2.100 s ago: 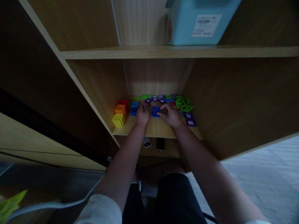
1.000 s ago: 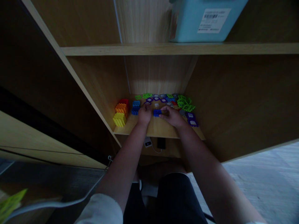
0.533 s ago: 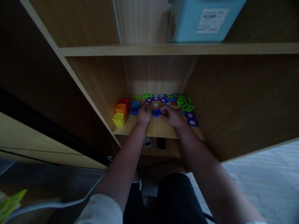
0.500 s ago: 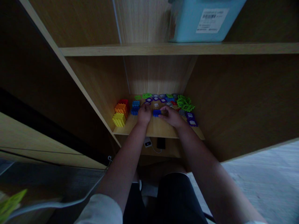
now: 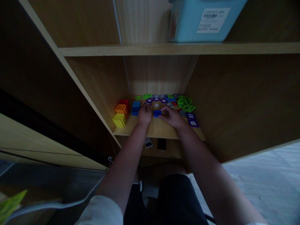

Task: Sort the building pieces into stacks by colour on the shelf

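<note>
On the middle shelf (image 5: 161, 128), my right hand (image 5: 172, 116) pinches the right side of a small stack of dark blue plastic building tiles (image 5: 157, 113). My left hand (image 5: 145, 115) is closed just left of that stack, its fingertips turned away, so what it holds is hidden. Left of it are more blue tile stacks (image 5: 136, 108). Farther left stand stacks of yellow (image 5: 119, 120), orange (image 5: 121, 108) and red tiles (image 5: 124, 102). A white-and-grey piece (image 5: 157, 105) lies behind the pinched stack.
Green interlocking pieces (image 5: 185, 103) are heaped at the back right, with purple window tiles (image 5: 192, 119) in front. Purple and grey pieces (image 5: 156, 99) line the back. A light blue bin (image 5: 201, 25) stands on the upper shelf (image 5: 145, 50). Below lies a black object (image 5: 161, 144).
</note>
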Demonstrator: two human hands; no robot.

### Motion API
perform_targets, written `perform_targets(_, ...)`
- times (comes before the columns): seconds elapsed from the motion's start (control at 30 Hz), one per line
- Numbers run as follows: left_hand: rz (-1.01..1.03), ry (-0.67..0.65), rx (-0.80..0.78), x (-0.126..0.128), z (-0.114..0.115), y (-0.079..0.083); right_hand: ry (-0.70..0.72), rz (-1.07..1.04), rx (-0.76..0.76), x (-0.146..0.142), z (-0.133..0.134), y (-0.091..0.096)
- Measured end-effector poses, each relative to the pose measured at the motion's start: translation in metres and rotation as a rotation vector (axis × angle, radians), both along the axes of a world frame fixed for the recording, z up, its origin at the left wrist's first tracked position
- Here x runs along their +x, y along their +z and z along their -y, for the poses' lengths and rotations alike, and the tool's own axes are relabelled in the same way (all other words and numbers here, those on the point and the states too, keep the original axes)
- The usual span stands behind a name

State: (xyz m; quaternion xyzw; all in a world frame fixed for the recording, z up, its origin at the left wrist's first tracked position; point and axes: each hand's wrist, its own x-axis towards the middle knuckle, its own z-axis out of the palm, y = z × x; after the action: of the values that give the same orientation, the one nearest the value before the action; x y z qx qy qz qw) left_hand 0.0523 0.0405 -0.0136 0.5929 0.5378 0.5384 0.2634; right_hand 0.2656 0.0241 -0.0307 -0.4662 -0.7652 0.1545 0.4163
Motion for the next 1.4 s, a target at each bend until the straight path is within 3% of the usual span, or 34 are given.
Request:
perform_targets(0.23, 0.01, 0.004, 0.018, 0.0, 0.001, 0.001, -0.041, 0.032, 0.091, -0.002, 0.003, 0.006)
perform_targets(0.4, -0.022, 0.019, -0.02, 0.002, 0.004, 0.005, -0.243, 0.174, 0.203, 0.001, -0.001, 0.015)
perform_targets(0.53, -0.069, 0.02, -0.052, 0.003, 0.006, 0.009, -0.434, 0.453, 0.114, 0.006, -0.014, 0.029)
perform_targets(0.63, -0.098, 0.023, -0.06, 0.003, 0.006, 0.009, -0.498, 0.629, 0.0, 0.011, -0.031, 0.041)
perform_targets(0.83, -0.126, 0.016, -0.05, 0.004, 0.006, 0.006, -0.432, 0.82, -0.14, 0.022, -0.07, 0.051)
perform_targets(1.13, -0.109, 0.013, -0.007, 0.007, 0.005, 0.004, -0.332, 0.882, -0.044, 0.026, -0.111, 0.048)
perform_targets(1.4, -0.091, 0.009, -0.02, 0.008, 0.007, 0.008, -0.292, 0.863, 0.013, 0.025, -0.12, 0.05)
